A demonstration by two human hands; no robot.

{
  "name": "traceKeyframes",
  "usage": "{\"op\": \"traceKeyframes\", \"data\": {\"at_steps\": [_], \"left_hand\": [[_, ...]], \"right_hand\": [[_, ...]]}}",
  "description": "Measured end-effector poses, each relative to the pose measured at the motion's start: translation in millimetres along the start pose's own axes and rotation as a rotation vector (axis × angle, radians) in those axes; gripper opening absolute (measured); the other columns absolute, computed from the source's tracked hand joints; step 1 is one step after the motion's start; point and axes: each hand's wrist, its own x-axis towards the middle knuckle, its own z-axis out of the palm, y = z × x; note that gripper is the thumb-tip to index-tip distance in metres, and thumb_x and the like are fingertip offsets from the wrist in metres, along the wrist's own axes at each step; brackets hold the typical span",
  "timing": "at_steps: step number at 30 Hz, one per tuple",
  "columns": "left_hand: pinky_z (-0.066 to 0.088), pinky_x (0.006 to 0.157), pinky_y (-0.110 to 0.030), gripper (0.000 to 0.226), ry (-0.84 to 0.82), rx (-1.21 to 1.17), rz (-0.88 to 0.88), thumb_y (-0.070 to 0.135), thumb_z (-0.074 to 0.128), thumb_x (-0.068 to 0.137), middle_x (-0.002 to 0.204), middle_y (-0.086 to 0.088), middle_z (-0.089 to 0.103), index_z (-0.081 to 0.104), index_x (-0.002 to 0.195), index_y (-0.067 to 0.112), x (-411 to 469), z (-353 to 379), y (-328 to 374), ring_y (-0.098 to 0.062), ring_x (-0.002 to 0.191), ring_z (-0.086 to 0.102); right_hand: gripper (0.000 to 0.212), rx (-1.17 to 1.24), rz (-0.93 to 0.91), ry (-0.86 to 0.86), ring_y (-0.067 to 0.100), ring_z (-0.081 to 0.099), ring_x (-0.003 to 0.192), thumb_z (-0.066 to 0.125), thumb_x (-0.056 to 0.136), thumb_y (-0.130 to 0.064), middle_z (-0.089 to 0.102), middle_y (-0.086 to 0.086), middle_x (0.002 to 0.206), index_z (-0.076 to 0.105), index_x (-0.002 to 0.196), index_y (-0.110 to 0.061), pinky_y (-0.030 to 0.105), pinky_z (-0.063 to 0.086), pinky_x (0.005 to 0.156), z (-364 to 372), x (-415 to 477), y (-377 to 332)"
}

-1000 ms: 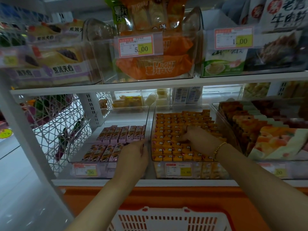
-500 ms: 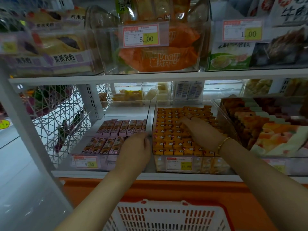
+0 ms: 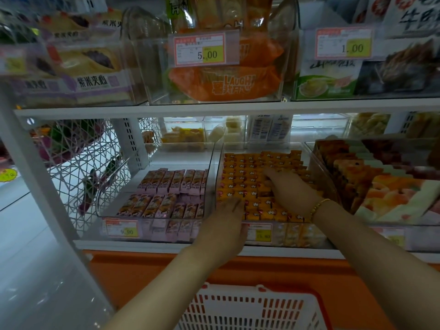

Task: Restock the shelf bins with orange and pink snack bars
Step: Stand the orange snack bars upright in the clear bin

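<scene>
I log right hand [image 3: 292, 189] flat, fingers straight, on orange snack bars [image 3: 240, 172], centre bin [image 3: 292, 233]. Left hand [image 3: 223, 225] at its front edge, grip unreadable. Pink snack bars [image 3: 173, 179] lie left of centre.

Pretty clearly a shop, snack aisle by the looks: white shelf [image 3: 214, 108] up above the right hand [image 3: 290, 186] loaded with clear bins [image 3: 152, 67] of packaged snacks, price tags [image 3: 199, 49] on the fronts, plus a plastic shopping basket [image 3: 252, 308] below the left hand [image 3: 223, 225].
</scene>
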Motion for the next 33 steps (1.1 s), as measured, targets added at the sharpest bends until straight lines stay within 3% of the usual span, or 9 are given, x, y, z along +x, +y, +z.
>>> {"op": "traceKeyframes", "data": {"at_steps": [3, 8, 10, 12, 15, 18, 21, 24, 33], "left_hand": [[0.009, 0.116, -0.025, 0.061, 0.014, -0.014, 0.006, 0.034, 0.037, 0.100, 0.159, -0.001, 0.008, 0.009, 0.151, 0.015, 6, 4, 7, -0.016, 0.145, 0.007], [0.016, 0.114, -0.025, 0.060, 0.032, -0.090, -0.011, 0.032, 0.040, 0.099, 0.158, 0.002, 0.010, 0.012, 0.151, 0.018, 6, 0, 8, -0.015, 0.144, 0.011], [0.026, 0.109, -0.023, 0.055, 0.100, -0.230, -0.045, 0.030, 0.044, 0.098, 0.154, 0.002, 0.026, 0.026, 0.148, 0.018, 3, -5, 9, -0.014, 0.140, 0.025], [0.037, 0.092, -0.011, 0.045, 0.230, -0.438, -0.110, 0.027, 0.051, 0.096, 0.135, 0.010, 0.047, 0.043, 0.139, 0.021, -1, -16, 7, -0.007, 0.124, 0.044], [0.038, 0.094, -0.017, 0.051, 0.276, -0.768, -0.223, 0.032, 0.063, 0.088, 0.125, 0.013, 0.053, 0.049, 0.135, 0.021, -3, -37, 5, -0.004, 0.116, 0.049], [0.050, 0.087, -0.025, 0.046, 0.106, -1.078, -0.287, 0.029, 0.070, 0.082, 0.117, 0.004, 0.065, 0.059, 0.124, 0.012, -7, -48, 1, -0.010, 0.103, 0.064], [0.056, 0.070, -0.022, 0.021, -0.007, -1.252, -0.298, 0.018, 0.067, 0.084, 0.091, -0.010, 0.074, 0.070, 0.098, 0.003, -17, -48, 0, -0.019, 0.082, 0.072], [0.057, 0.067, -0.024, 0.011, -0.031, -1.273, -0.258, 0.017, 0.067, 0.083, 0.083, -0.010, 0.074, 0.070, 0.083, 0.006, -26, -47, -1, -0.020, 0.077, 0.072], [0.058, 0.075, -0.031, 0.007, -0.125, -1.266, -0.230, 0.012, 0.059, 0.090, 0.080, -0.003, 0.074, 0.065, 0.089, 0.008, -35, -50, -5, -0.016, 0.074, 0.071]], "right_hand": [[0.015, 0.132, 0.042, 0.057, 0.012, 0.043, 0.055, 0.040, 0.096, -0.002, 0.047, 0.000, 0.067, 0.044, 0.109, -0.007, 0.027, 0.031, 0.047, -3, -3, -3], [0.008, 0.070, 0.050, 0.326, 0.016, 0.045, 0.056, 0.039, 0.098, -0.012, 0.047, 0.000, 0.070, 0.045, 0.102, -0.010, 0.027, 0.027, 0.045, -27, -11, -21], [0.007, 0.117, 0.024, 0.438, 0.010, 0.041, 0.051, 0.037, 0.100, -0.017, 0.046, -0.004, 0.067, 0.043, 0.098, -0.013, 0.025, 0.026, 0.044, -45, -15, -28], [0.009, 0.237, 0.047, 0.466, 0.010, 0.046, 0.052, 0.040, 0.099, -0.018, 0.050, -0.002, 0.064, 0.044, 0.093, -0.013, 0.028, 0.033, 0.044, -58, -18, -30], [0.012, 0.702, 0.254, 0.357, 0.019, 0.064, 0.063, 0.046, 0.098, -0.015, 0.064, 0.011, 0.076, 0.051, 0.090, -0.007, 0.036, 0.056, 0.054, -70, -18, -28], [0.010, 1.165, 0.408, 0.161, 0.021, 0.067, 0.063, 0.048, 0.097, -0.009, 0.065, 0.015, 0.082, 0.053, 0.093, -0.001, 0.030, 0.059, 0.055, -76, -19, -26], [0.012, 1.305, 0.419, 0.075, 0.021, 0.070, 0.063, 0.049, 0.096, -0.008, 0.067, 0.017, 0.081, 0.056, 0.095, 0.001, 0.030, 0.058, 0.054, -77, -20, -25], [0.012, 1.379, 0.392, -0.030, 0.021, 0.070, 0.063, 0.049, 0.096, -0.007, 0.068, 0.015, 0.079, 0.058, 0.094, 0.001, 0.030, 0.058, 0.054, -79, -22, -27], [0.020, 1.415, 0.347, -0.184, 0.028, 0.071, 0.078, 0.046, 0.098, -0.015, 0.070, 0.018, 0.091, 0.061, 0.102, -0.002, 0.033, 0.060, 0.066, -80, -23, -31]]}}
